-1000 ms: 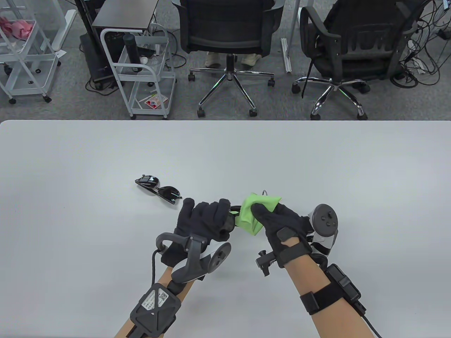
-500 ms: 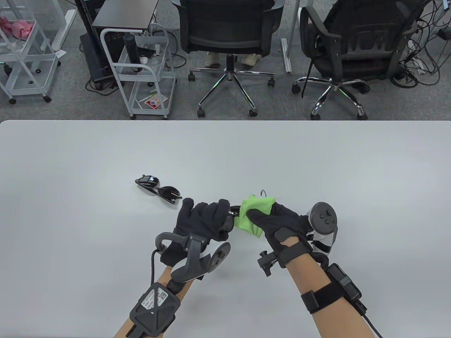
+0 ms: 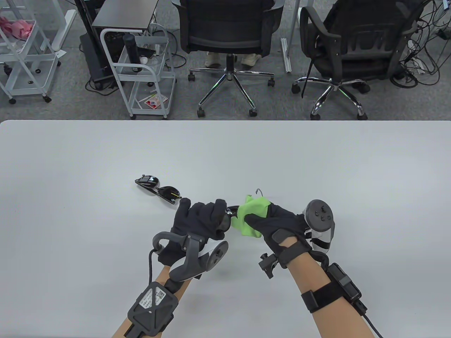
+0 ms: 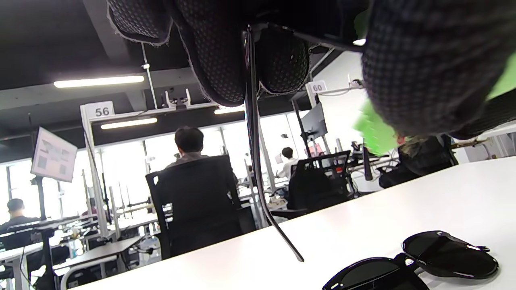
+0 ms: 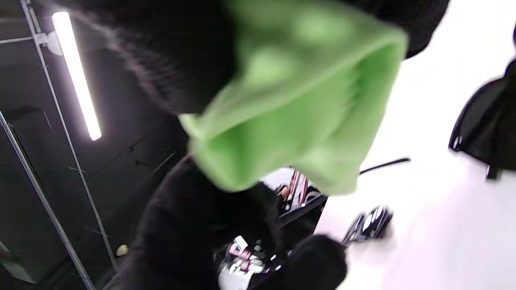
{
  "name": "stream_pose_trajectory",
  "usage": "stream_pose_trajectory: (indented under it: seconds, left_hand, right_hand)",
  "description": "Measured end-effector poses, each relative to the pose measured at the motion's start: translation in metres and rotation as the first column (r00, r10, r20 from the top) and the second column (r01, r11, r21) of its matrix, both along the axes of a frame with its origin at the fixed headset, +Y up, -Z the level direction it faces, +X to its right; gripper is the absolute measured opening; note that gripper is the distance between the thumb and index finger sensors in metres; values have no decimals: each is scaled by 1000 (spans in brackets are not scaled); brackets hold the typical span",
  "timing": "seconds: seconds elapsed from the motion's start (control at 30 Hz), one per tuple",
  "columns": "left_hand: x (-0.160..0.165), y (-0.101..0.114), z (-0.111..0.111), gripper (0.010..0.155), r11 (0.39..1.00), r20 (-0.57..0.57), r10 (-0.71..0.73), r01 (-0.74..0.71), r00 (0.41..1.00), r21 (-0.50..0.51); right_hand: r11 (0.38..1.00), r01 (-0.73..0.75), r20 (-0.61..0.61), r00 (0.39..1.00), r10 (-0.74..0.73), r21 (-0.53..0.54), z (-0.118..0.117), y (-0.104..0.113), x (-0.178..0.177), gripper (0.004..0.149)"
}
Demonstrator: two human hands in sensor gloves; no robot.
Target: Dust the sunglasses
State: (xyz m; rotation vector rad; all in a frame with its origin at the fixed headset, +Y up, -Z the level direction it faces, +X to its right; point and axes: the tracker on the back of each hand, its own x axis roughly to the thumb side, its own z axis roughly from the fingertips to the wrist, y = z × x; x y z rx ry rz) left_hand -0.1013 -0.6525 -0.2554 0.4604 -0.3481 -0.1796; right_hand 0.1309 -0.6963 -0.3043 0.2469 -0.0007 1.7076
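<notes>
- Two pairs of sunglasses: held sunglasses gripped by the left hand.
- Right hand pinched a green cloth against them.
- Spare sunglasses lay on the tabletop, far-left.

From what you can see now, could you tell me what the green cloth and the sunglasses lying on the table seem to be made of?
Green cloth: soft fabric, probably microfibre; it folds limply. Sunglasses on the table: glossy dark lenses showing glints, black frame, likely plastic.
</notes>
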Motion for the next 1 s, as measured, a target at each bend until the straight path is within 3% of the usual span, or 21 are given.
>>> stream_pose_trajectory:
  seconds: [0.2,0.33,0.43,0.53,0.6,0.7,0.8,0.93,1.0]
  left_hand:
    - [-1,0,1,94,1000,5,17,-17,1000,-4]
    - [-5,-2,-3,94,1000,-12,16,-16,1000,-19]
    - [-6,-3,-3,93,1000,-12,5,-5,1000,-19]
    - [-2,-2,-1,94,1000,0,13,-13,1000,-12]
    - [-1,0,0,94,999,11,38,-38,999,-15]
    - [-4,3,0,94,997,10,75,-75,997,-16]
    - [-11,6,-2,94,977,14,205,-204,979,-60]
    - [-19,7,-4,95,955,-8,281,-281,960,-96]
    - [-22,8,-6,95,950,-18,298,-298,955,-95]
  right_hand:
    - [997,76,-20,997,-76,-16,0,-3,-2,41]
    - [971,208,-110,969,-221,-119,-3,-9,-7,43]
    - [985,142,-117,981,-154,-101,-4,-8,-6,43]
    - [1000,0,-24,1000,0,3,-1,0,-1,39]
    - [997,76,14,997,-76,-11,1,-1,0,40]
    - [980,197,-62,978,-199,-25,-2,-8,-3,46]
    - [879,465,-205,855,-477,-106,-3,-10,-14,57]
    - [958,287,-348,899,-266,11,-2,2,-22,63]
    - [970,242,-378,900,-217,20,-1,3,-26,64]
